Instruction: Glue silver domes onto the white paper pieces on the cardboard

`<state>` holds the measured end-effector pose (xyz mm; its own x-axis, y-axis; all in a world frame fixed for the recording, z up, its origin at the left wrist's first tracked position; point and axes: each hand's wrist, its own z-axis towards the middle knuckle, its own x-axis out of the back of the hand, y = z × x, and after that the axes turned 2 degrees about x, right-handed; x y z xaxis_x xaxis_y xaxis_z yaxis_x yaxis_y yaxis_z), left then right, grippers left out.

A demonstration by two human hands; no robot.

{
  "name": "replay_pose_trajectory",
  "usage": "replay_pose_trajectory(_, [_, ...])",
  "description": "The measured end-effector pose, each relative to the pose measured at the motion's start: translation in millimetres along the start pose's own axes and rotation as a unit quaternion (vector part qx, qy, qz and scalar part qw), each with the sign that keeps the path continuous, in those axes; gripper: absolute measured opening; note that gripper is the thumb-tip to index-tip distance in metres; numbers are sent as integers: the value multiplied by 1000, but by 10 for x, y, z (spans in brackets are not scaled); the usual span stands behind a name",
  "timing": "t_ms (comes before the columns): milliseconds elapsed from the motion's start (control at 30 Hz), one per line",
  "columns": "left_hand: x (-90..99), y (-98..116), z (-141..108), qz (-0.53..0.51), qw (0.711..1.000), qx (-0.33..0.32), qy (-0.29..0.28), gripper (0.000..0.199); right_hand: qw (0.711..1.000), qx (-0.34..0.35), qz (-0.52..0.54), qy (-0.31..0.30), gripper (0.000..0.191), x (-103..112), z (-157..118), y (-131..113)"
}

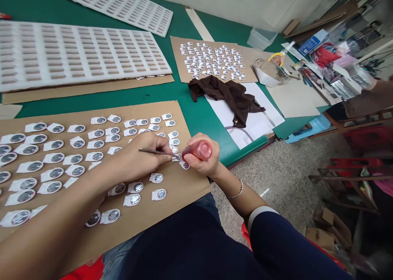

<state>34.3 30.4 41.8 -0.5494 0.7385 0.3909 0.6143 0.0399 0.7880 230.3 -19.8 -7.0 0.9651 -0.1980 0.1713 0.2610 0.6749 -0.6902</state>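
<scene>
My left hand (144, 155) is closed around slim metal tweezers (153, 151), whose tips reach to a small piece near the cardboard's right edge. My right hand (207, 165) wraps round a squeeze bottle with reddish contents (202, 150); its base faces me and its nozzle is hidden. Both hands are close together above the cardboard sheet (184, 190). On the sheet lie rows of small round silver pieces on white tabs (135, 199). My left forearm covers part of the rows.
White slotted foam trays (89, 31) lie at the back left. Another cardboard sheet (176, 59) bears more round pieces. A dark brown cloth (224, 93) rests on white paper (221, 112). Further right are a clear plastic box (260, 38), yellow-handled scissors (276, 57) and clutter.
</scene>
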Motion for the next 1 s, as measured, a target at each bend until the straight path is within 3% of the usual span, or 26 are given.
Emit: replay_pose_trajectory(1000, [2,51,-27,18,1000,-7,10,22,1000,0,11,20,20,48,-9,12])
